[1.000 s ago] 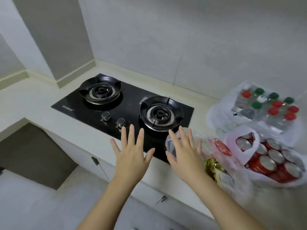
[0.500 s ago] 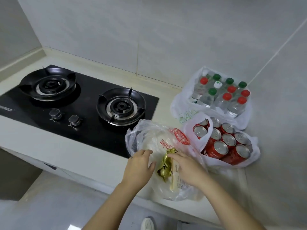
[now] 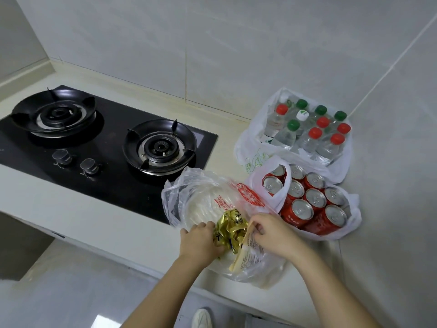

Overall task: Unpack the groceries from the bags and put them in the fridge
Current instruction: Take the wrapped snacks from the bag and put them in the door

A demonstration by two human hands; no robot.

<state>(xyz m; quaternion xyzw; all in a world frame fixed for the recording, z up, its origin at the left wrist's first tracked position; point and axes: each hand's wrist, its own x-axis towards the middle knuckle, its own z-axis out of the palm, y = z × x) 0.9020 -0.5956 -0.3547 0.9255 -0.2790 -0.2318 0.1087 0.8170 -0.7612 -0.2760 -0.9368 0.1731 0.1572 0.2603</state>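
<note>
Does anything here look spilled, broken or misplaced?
Nothing spilled or broken. The clear plastic bag, where the left hand and right hand grip a gold-topped packet, lies partly on the black glass hob beside its right burner, an odd spot for plastic.

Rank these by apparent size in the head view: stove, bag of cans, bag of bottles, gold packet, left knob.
1. Stove.
2. Bag of bottles and bag of cans: too alike to rank.
3. Gold packet.
4. Left knob.
</note>
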